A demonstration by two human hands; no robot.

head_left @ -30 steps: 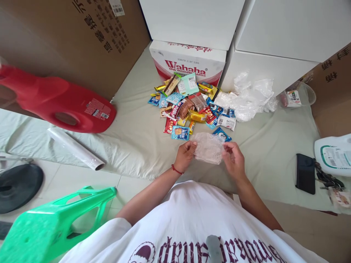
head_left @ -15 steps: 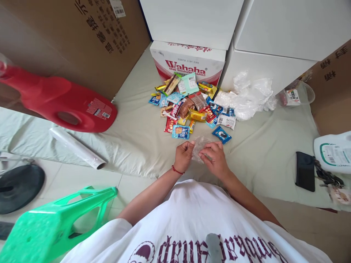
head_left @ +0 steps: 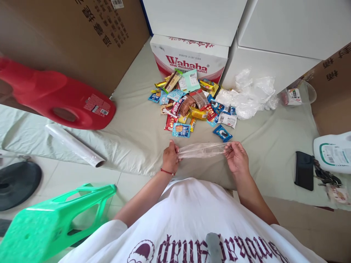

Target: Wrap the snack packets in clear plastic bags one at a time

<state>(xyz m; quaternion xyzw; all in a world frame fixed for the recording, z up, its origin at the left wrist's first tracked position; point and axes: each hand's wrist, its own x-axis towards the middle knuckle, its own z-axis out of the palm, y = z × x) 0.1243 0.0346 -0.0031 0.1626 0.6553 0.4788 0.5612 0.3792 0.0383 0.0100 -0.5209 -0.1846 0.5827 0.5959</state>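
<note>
A thin clear plastic bag [head_left: 202, 150] is stretched sideways between my two hands, just above the pale green sheet [head_left: 131, 146]. My left hand [head_left: 171, 157], with a red cord at the wrist, is closed on one end of it. The other end is pinched in my right hand [head_left: 236, 157]. Beyond the bag lies a heap of small wrapped snacks [head_left: 188, 104] in many colours. Nearest to my hands are a light blue snack packet [head_left: 181, 130] and a dark blue snack packet [head_left: 222, 133], both lying flat and apart from my fingers.
Behind the heap stands a Wahaba-labelled carton [head_left: 189, 58]. Crumpled clear bags [head_left: 248, 98] lie to its right. At left are a red jug [head_left: 60, 98], a white roll [head_left: 75, 145] and a green stool [head_left: 60, 219]. A black phone [head_left: 304, 171] and a white bottle [head_left: 333, 153] sit right.
My hands have moved apart, left hand to the left and right hand to the right. The plastic bag, bunched between them before, is now pulled into a long strip.
</note>
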